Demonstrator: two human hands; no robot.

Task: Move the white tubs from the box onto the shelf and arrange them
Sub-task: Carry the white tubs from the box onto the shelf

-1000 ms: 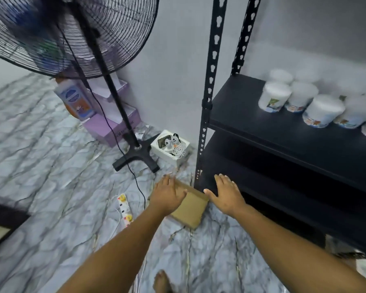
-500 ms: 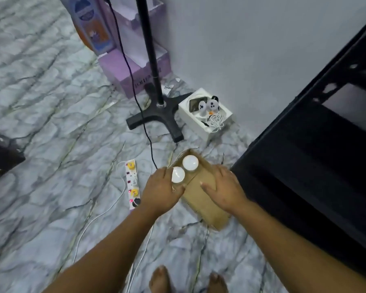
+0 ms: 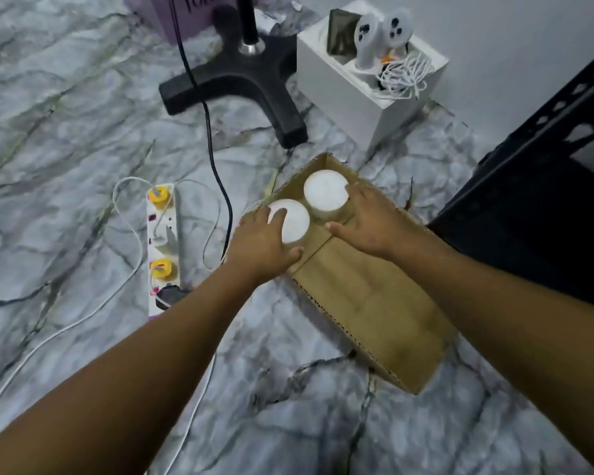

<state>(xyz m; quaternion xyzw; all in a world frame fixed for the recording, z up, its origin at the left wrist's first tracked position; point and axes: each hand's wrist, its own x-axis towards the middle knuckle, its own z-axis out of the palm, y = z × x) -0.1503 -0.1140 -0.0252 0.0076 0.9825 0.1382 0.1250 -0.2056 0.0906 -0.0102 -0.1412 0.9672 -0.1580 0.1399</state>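
Note:
A brown cardboard box point(image 3: 367, 296) lies on the marble floor with two white tubs standing at its far end. My left hand point(image 3: 261, 241) grips the nearer left tub point(image 3: 294, 221), fingers over its lid and thumb at its near side. My right hand point(image 3: 367, 221) closes round the farther tub point(image 3: 324, 192), fingers at its right side and thumb at its near side. The black shelf point(image 3: 542, 214) stands to the right; only its lower corner shows.
A black fan base point(image 3: 240, 80) and its cable stand beyond the box. A white box with controllers point(image 3: 367, 70) sits by the wall. A power strip point(image 3: 162, 248) with yellow plugs and white cords lies left of the box. A purple box point(image 3: 186, 12) is at the top.
The view dropped from the shelf down to the box. Both hands moved from the box's sides onto the two white tubs and took hold of them.

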